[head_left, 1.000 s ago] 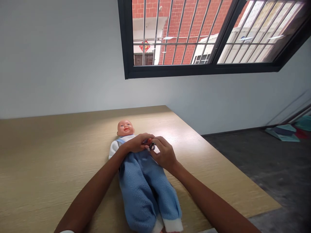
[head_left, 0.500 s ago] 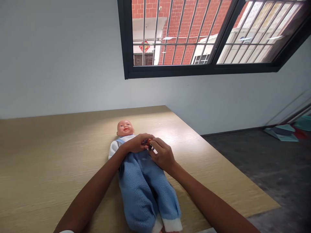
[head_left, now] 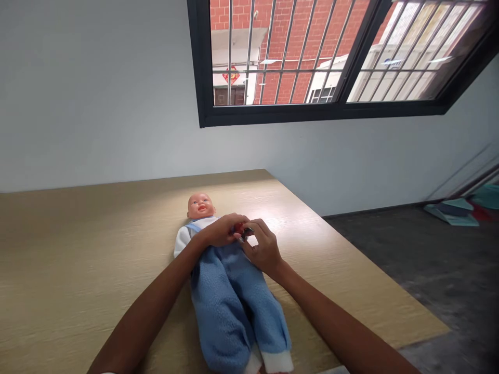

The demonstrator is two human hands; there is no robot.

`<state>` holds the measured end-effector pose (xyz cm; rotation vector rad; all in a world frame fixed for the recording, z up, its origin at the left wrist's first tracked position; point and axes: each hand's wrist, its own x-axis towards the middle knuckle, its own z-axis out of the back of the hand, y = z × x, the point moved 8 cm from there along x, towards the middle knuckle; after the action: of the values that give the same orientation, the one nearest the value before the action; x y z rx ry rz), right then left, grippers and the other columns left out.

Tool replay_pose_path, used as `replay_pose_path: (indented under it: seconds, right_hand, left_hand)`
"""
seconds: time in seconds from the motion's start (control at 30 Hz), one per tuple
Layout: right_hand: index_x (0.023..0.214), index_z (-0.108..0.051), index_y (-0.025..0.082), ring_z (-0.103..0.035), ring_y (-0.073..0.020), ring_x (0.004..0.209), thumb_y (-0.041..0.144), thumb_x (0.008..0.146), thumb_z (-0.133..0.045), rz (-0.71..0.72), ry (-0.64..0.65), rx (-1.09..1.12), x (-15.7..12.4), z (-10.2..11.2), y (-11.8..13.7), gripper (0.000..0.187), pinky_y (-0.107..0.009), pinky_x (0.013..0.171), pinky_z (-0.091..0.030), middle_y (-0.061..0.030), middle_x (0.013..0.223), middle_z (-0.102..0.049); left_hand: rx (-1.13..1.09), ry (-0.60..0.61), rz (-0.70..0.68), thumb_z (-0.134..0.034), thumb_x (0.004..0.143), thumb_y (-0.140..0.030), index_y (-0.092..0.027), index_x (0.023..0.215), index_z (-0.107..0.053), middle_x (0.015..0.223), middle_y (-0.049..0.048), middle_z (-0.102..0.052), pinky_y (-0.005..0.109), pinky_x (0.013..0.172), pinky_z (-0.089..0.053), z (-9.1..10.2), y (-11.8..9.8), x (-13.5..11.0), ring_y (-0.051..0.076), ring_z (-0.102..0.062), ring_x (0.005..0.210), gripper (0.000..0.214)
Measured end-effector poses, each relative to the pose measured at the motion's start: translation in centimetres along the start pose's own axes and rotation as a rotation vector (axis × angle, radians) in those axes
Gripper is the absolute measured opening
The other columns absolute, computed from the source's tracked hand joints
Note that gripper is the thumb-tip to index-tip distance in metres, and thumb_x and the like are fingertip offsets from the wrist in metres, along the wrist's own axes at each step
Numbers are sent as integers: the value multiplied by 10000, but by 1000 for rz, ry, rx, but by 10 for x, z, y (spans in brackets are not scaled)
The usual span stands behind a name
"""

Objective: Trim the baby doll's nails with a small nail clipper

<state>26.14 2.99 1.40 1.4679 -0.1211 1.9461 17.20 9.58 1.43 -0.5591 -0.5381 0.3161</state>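
A baby doll (head_left: 206,249) lies on its back on a light wooden table (head_left: 97,270), head away from me. It wears a white long-sleeved top and blue fleece overalls (head_left: 230,306). My left hand (head_left: 221,230) and my right hand (head_left: 265,248) meet over its chest. Between their fingers is a small object (head_left: 245,232), red with dark metal, mostly hidden, and I cannot tell what it is. Both hands pinch at it just above the overalls' waist.
The table's far and right edges lie beyond the doll, with a dark grey floor (head_left: 409,259) past the right edge. Teal and red folded items (head_left: 454,213) lie on that floor. A barred black-framed window (head_left: 312,57) is set in the wall.
The small object has shifted slightly up and to the right between my fingers. My right hand's fingers have lifted a little. The doll stays in place.
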Motion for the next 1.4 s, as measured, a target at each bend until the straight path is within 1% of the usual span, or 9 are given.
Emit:
replay_pose_path:
  seconds: [0.13, 0.33, 0.5, 0.77, 0.87, 1.0, 1.23, 1.33, 1.4]
  right_hand:
    - [1001, -573, 204, -609, -165, 781, 211, 909, -636, -58, -8, 15, 1, 1, -6, 112, -299, 675, -573, -45, 905, -581]
    - [911, -569, 197, -579, -155, 736, 243, 907, -644, -89, -4, -9, 2, 3, -6, 89, -296, 651, -561, -26, 831, -570]
    - [893, -578, 191, -568, -137, 714, 267, 907, -656, -146, -18, -1, 1, 3, -10, 110, -277, 638, -562, -16, 819, -561]
    - [854, -593, 193, -576, -131, 711, 260, 932, -629, -176, -27, 25, 3, 4, -11, 109, -268, 642, -553, -12, 800, -585]
    - [845, -598, 193, -579, -129, 712, 281, 923, -645, -203, -24, 40, 5, 4, -12, 126, -253, 630, -553, -14, 807, -592]
    - [817, -594, 188, -572, -118, 684, 286, 934, -624, -220, -15, 48, 8, 6, -13, 155, -234, 611, -534, -7, 777, -590]
    - [695, -508, 186, -507, -108, 596, 296, 920, -614, -225, 40, -17, 8, 2, -16, 272, -242, 558, -429, 16, 676, -521]
    - [729, -520, 188, -487, -103, 562, 299, 907, -621, -219, -18, 5, 6, 5, -18, 232, -242, 537, -406, 26, 666, -510]
    - [784, -543, 187, -495, -100, 550, 303, 899, -623, -212, -88, 33, 5, 10, -19, 182, -243, 543, -425, 26, 686, -527]
  left_hand:
    - [-56, -15, 17, -573, 866, -291, -124, 1022, -606, 864, 56, -622, 249, 684, -440, 2, 0, -1, 158, -518, 757, 231]
    - [-65, -35, -5, -562, 845, -237, -126, 1032, -627, 849, 39, -617, 234, 669, -421, 3, -1, -1, 142, -501, 737, 228]
    - [-45, -46, -3, -549, 884, -300, -129, 1004, -632, 849, 45, -619, 241, 686, -420, 4, -5, -1, 147, -508, 748, 225]
    - [-23, -37, 36, -511, 819, -148, -140, 905, -571, 812, 18, -581, 225, 665, -398, 3, -4, 0, 126, -469, 716, 106]
    - [-21, -31, 44, -509, 811, -139, -147, 861, -540, 784, 6, -558, 221, 652, -390, 2, -4, 1, 118, -450, 697, 60]
    - [-6, -20, 61, -494, 868, -188, -156, 844, -507, 791, 6, -563, 217, 659, -400, 0, -3, 0, 117, -463, 710, 42]
    - [76, 66, 122, -510, 885, -226, -145, 819, -540, 784, 6, -605, 209, 667, -433, -4, 3, -1, 116, -508, 713, 109]
    - [197, 154, 211, -549, 859, -194, -136, 832, -627, 756, 13, -645, 225, 671, -460, -15, -1, -3, 128, -559, 683, 100]
    - [302, 192, 276, -565, 833, -157, -130, 818, -664, 820, 54, -687, 290, 729, -494, -23, -10, -5, 177, -615, 738, 104]
